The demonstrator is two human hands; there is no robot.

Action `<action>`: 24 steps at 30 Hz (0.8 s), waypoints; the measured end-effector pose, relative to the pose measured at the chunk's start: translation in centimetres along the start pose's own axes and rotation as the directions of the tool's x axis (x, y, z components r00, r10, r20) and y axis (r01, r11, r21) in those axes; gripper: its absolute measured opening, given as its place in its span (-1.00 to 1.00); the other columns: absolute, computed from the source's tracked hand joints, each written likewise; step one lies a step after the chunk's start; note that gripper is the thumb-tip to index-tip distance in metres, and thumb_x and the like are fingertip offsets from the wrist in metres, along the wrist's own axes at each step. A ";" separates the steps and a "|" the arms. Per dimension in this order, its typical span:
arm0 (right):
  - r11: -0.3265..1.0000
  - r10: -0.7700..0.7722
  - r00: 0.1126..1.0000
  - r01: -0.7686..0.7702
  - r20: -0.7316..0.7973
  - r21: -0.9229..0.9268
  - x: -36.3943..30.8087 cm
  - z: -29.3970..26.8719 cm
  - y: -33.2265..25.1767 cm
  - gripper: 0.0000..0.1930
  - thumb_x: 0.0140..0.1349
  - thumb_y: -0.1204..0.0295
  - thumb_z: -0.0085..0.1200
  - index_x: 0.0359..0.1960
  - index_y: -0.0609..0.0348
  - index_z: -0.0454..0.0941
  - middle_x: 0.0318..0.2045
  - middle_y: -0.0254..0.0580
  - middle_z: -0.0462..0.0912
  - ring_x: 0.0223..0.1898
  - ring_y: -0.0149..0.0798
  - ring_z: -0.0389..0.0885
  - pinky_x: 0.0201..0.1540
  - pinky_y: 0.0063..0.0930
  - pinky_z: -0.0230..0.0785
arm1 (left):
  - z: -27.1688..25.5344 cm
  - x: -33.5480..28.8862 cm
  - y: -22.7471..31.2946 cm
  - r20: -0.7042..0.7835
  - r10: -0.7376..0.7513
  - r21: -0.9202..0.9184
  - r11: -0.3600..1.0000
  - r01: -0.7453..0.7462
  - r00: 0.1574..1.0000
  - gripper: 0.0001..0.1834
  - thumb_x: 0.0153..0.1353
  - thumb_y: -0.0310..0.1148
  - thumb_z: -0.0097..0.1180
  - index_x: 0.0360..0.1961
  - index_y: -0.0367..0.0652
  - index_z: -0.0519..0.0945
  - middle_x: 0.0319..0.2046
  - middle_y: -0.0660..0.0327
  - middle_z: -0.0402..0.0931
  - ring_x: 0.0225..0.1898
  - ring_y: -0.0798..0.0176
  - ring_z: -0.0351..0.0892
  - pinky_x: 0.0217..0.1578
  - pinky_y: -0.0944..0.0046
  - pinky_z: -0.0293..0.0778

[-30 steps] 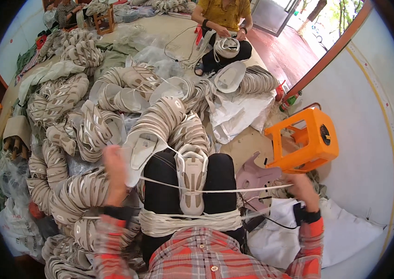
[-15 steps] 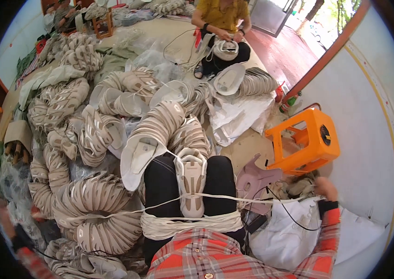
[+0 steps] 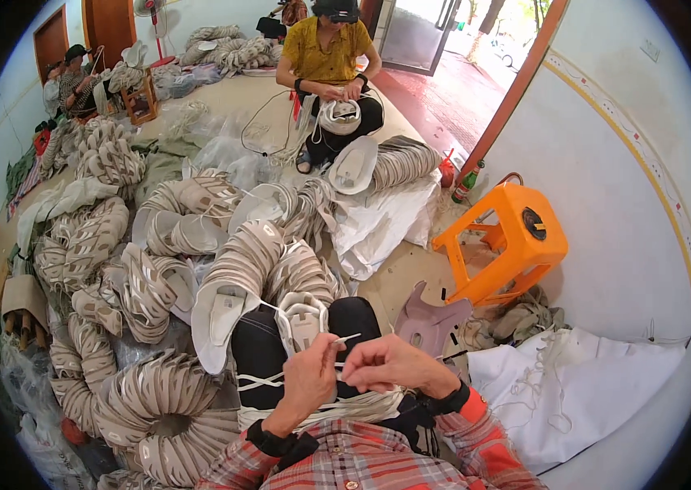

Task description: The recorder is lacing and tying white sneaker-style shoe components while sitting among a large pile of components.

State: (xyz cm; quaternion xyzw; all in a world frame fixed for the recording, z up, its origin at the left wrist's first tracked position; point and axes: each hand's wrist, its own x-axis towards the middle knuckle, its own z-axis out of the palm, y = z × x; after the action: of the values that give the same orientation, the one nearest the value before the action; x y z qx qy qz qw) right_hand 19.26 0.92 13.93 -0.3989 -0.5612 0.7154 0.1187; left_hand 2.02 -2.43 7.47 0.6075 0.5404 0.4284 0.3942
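Observation:
A beige and white shoe upper (image 3: 303,320) stands upright between my knees, its lower part hidden behind my hands. My left hand (image 3: 309,374) is closed in front of it, pinching a white shoelace (image 3: 347,337) whose tip sticks out past the thumb. Close on its right, my right hand (image 3: 394,366) has its fingers curled together, with the fingertips almost meeting the left hand. What those fingertips hold is too small to tell. A bundle of cream laces (image 3: 362,406) lies across my thighs, and crossed strands run over my left thigh.
Stacked shoe uppers (image 3: 167,412) curve over the floor on my left and ahead. An orange stool (image 3: 517,237) stands at the right beside a mauve plastic piece (image 3: 431,318) and a white sheet (image 3: 582,392). Ahead, a person in yellow (image 3: 325,53) sits working on another upper.
Both hands have come in from far out at the sides to meet before the shoe upper. The lace stretched across my thighs is no longer taut. The view has tilted up.

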 end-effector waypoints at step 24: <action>0.603 -0.258 0.835 0.533 -0.486 0.594 0.5 -1.8 1.1 -0.66 0.21 0.48 -0.02 -0.01 0.43 0.38 -0.17 0.03 0.55 -0.11 -0.23 0.56 -0.11 -0.52 0.45 | -2.6 -2.8 -6.7 -0.084 -0.186 0.216 0.956 0.200 0.979 -0.80 0.24 -0.31 -0.13 -0.39 -0.16 0.50 -0.65 0.04 0.48 -0.58 -0.07 0.50 -0.54 0.11 0.36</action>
State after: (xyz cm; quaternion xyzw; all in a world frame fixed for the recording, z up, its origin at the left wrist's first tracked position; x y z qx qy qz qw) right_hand 20.46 2.11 12.59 -0.3055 -0.2862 0.7454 0.5188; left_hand -2.70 -4.46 1.68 0.5786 0.6537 0.3433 0.3464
